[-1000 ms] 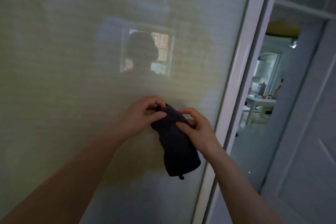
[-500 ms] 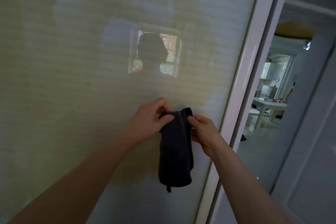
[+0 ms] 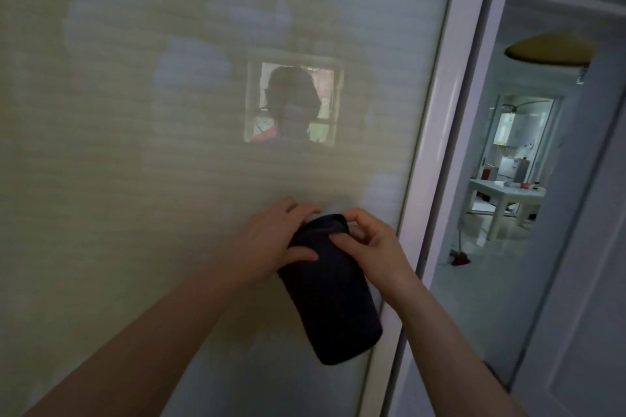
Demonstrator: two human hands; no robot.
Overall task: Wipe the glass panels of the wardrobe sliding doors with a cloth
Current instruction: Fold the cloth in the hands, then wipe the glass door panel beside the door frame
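Cloth (image 3: 330,294), dark and folded into a thick bundle, is held up in front of the glass panel (image 3: 135,162) at about 5 o'clock of the view, its lower end hanging free below the hands. Its upper left edge is gripped by the left hand (image 3: 274,244), the thumb laid across the front of the fabric and the fingers curled behind the top. The upper right corner is pinched by the right hand (image 3: 372,244), thumb and forefinger closed on a fold while the other fingers are bent above it. Whether the cloth touches the glass cannot be told.

The panel is frosted, pale beige and faintly striped, and most of the view is filled by it. A bright window with a dark silhouette is reflected in it at about 12 o'clock from the hands, and a ceiling light glints at the top edge. The panel is bordered at 3 o'clock by a white door frame (image 3: 437,179), which runs slanted from top to bottom. Beyond the frame, at 2 to 3 o'clock, a second room is seen, with a white table (image 3: 501,196) bearing small objects and a small red item (image 3: 460,260) on the pale floor.
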